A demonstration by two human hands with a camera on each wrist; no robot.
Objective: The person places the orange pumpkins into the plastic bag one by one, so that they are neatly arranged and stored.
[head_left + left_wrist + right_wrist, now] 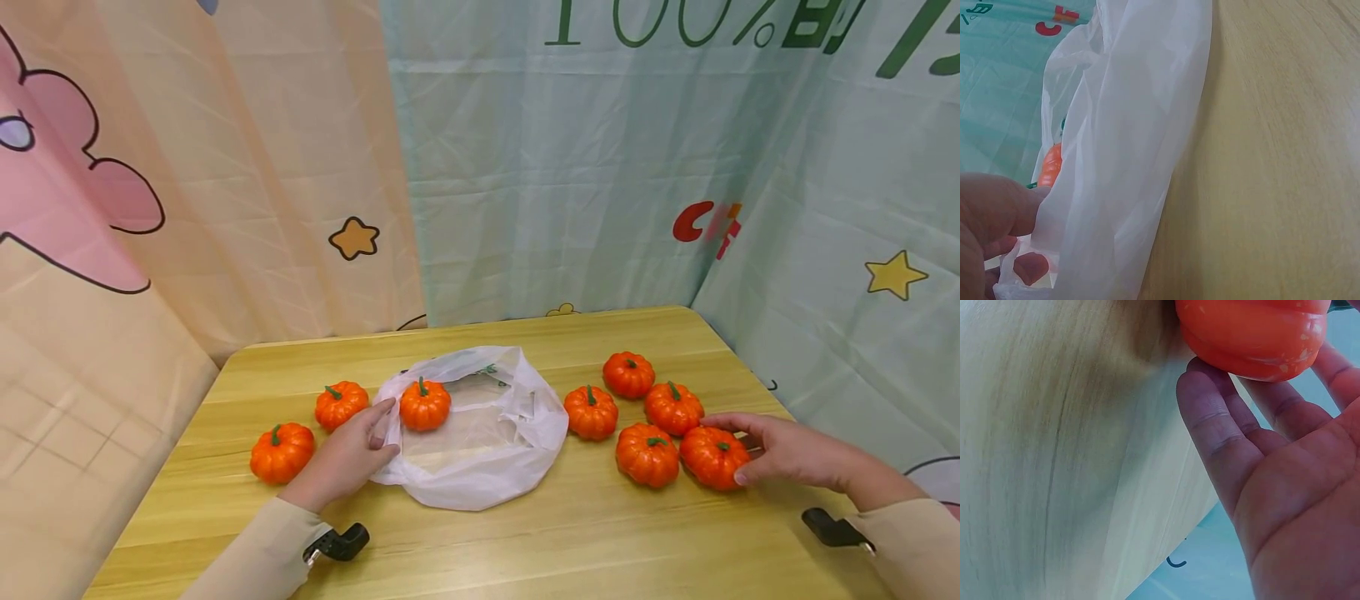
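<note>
wood-grain table (480,554) | pale printed curtain (510,183) behind | orange star (354,238), left | yellow star (897,275), right

Beige long sleeves (251,552), black curved wrist mounts (343,542)

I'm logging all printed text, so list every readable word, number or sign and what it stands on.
"100%": green, on the curtain.
Green characters beside it: cut off, unreadable.
Red marks on the curtain: partly blurred, unreadable.
Green print on the white bag: too small to read.
</note>
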